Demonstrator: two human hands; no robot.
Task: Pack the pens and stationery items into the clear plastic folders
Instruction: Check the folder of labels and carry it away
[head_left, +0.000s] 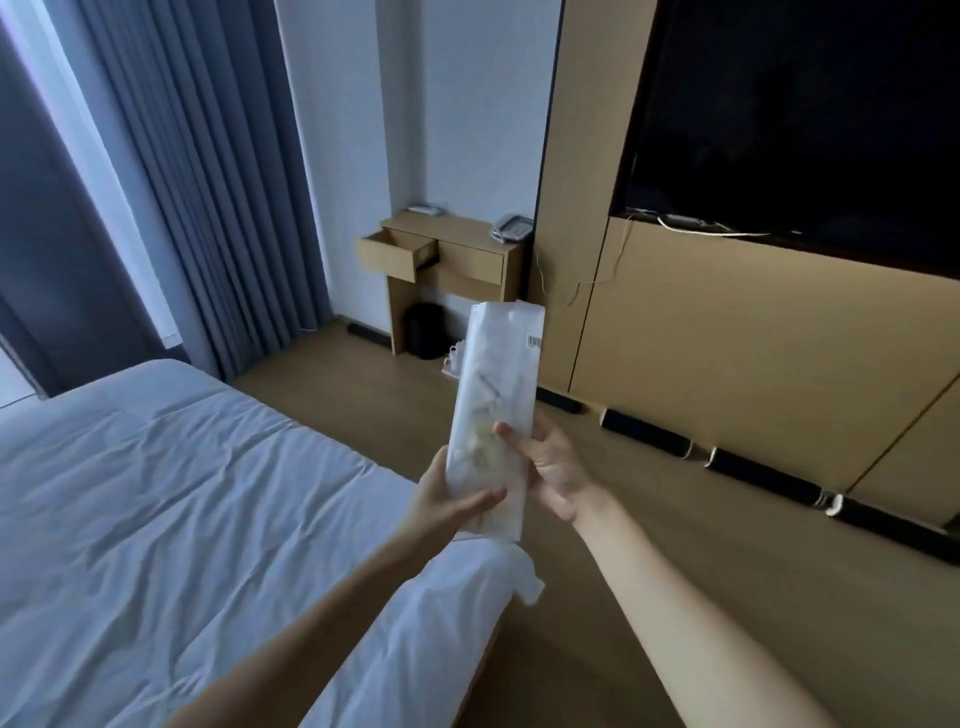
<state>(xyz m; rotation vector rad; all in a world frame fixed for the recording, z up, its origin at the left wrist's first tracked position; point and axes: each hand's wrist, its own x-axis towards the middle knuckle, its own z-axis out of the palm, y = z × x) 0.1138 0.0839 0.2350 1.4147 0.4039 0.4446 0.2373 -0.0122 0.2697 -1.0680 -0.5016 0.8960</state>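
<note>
Translucent plastic packet (496, 415) – slightly glossy, creased white cloth bedsheet (182, 493), matt wood floor (675, 545)

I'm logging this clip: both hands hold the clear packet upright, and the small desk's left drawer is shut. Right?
Not quite. The head view shows the desk with its left drawer pulled open. The rest stands: left hand and right hand hold the clear packet upright.

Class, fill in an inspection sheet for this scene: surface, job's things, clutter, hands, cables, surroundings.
Surface: bed with wrinkled white sheet.
Job's things: clear plastic folder, held upright in the air, barcode label near top, blurred contents inside.
Clutter: nothing seen on the bed.
Hands: left hand grips the folder's lower end; right hand holds its right edge.
Cables: white cable under the television.
Surroundings: desk with open drawer, telephone, curtains.
</note>
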